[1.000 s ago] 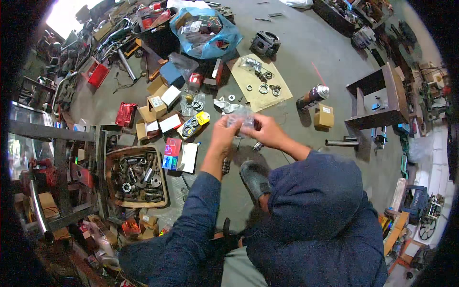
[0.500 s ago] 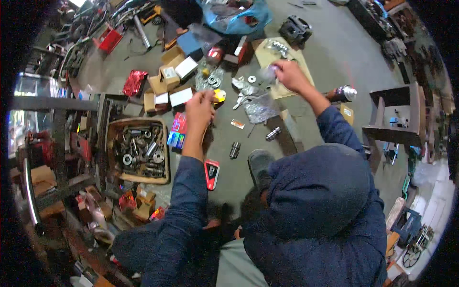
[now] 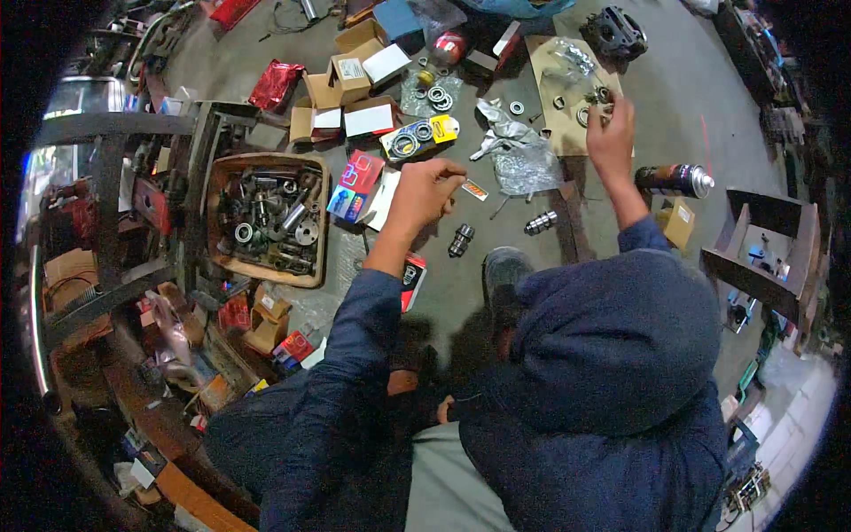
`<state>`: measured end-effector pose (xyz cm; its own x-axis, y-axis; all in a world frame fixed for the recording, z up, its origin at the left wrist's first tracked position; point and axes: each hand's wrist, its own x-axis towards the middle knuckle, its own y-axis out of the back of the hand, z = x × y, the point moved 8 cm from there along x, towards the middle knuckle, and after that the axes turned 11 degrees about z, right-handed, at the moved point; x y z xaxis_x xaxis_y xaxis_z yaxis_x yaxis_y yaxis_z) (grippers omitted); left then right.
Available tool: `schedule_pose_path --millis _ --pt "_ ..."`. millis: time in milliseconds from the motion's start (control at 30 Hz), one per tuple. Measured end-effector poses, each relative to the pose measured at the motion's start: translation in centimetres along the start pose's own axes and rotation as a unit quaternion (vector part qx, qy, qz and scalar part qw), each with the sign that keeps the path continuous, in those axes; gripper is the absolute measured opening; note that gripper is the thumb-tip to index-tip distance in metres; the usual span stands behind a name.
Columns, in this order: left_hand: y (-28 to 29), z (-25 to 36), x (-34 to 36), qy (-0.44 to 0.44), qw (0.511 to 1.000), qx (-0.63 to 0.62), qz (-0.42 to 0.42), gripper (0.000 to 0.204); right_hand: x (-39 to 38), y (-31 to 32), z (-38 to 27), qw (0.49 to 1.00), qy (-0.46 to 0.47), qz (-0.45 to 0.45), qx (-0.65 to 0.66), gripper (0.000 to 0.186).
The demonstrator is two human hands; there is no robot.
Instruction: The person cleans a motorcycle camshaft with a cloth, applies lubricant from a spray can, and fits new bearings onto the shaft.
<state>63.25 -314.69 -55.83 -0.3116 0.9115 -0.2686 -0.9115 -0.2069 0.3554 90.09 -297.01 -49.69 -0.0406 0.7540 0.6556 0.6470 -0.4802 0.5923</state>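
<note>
My left hand is closed in a pinch over the floor beside a small orange-and-white sticker; whatever lies between the fingertips is too small to make out. My right hand reaches over the tan cardboard sheet, its fingers curled around a small metal part. A ring-shaped bearing lies by its thumb. Two short camshafts, one dark and one brighter, rest on the floor between my arms. Crumpled clear plastic wrap lies between the hands.
At left stands a tray of loose metal parts. Opened boxes and packaged bearings lie ahead of it. A spray can lies right of my right wrist, near a metal frame. An engine part sits at far right.
My view has shifted, so the floor items appear higher and further right. My left hand has moved back toward the sticker. The translucent thing in my right hand is gone; that hand is now at the bearings.
</note>
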Motion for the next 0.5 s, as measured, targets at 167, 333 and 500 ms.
schedule_pose_path --millis 167,333,500 --pt "-2.0 0.1 1.1 -0.023 0.997 0.077 0.012 0.032 -9.4 2.5 3.0 0.968 -0.145 -0.190 0.074 0.025" --pt "-3.3 0.1 2.0 -0.174 0.960 0.221 -0.017 0.025 -15.2 4.9 3.4 0.919 -0.256 -0.296 0.047 0.021" --pt "-5.3 -0.5 2.4 -0.022 0.971 0.182 -0.156 0.019 -16.4 6.3 1.6 0.943 -0.156 -0.287 0.059 0.017"
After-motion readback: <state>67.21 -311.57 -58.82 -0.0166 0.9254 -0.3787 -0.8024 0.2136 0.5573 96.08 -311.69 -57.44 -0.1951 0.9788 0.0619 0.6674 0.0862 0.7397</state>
